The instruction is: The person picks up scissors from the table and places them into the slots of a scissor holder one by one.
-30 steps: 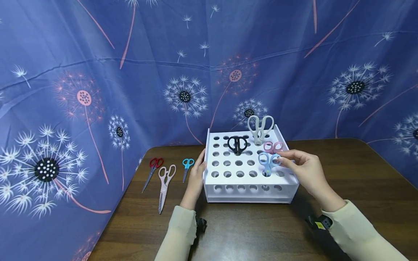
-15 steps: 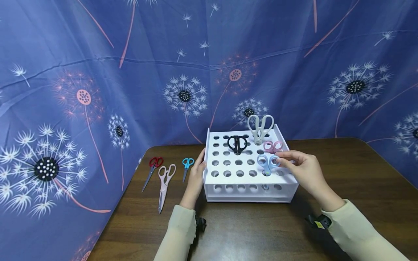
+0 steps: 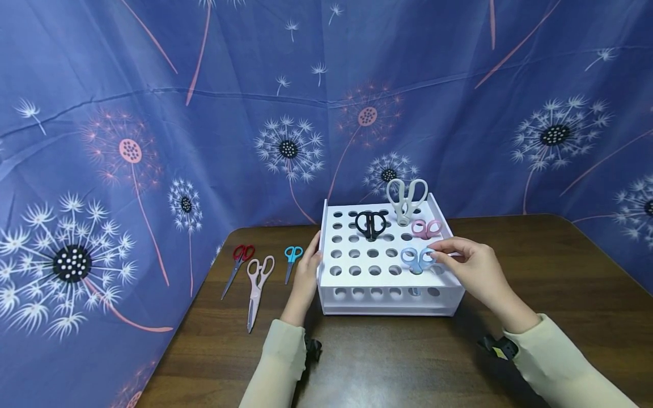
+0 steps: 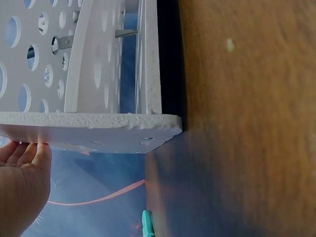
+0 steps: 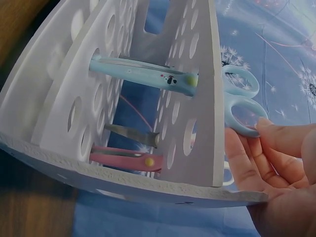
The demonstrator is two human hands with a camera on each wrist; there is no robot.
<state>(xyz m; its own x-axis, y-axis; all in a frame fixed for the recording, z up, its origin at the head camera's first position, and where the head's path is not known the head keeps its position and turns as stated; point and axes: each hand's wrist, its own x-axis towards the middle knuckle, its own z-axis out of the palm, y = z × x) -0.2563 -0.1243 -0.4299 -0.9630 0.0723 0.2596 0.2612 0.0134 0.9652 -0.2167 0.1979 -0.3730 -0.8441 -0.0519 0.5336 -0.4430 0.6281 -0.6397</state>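
Observation:
Light blue scissors (image 3: 412, 260) stand blades down in a front-row hole of the white rack (image 3: 352, 289). My right hand (image 3: 471, 269) pinches their right handle loop between thumb and fingers. In the right wrist view, the blue blades (image 5: 143, 74) pass through the upper board and reach a hole in the lower one. My left hand (image 3: 305, 277) rests its straight fingers against the rack's left side panel (image 4: 89, 136). Pink scissors (image 3: 426, 229), black scissors (image 3: 370, 225) and pale grey-green scissors (image 3: 405, 211) also stand in the rack.
Left of the rack, red-handled scissors (image 3: 243, 254), pale pink scissors (image 3: 256, 292) and small turquoise-handled scissors (image 3: 293, 255) lie on the brown wooden table (image 3: 388, 362). A blue dandelion-print cloth (image 3: 229, 141) hangs behind the table.
The light blue scissors have sunk deeper into their hole, with my right hand moving slightly down along with them. My left hand stays on the rack's side.

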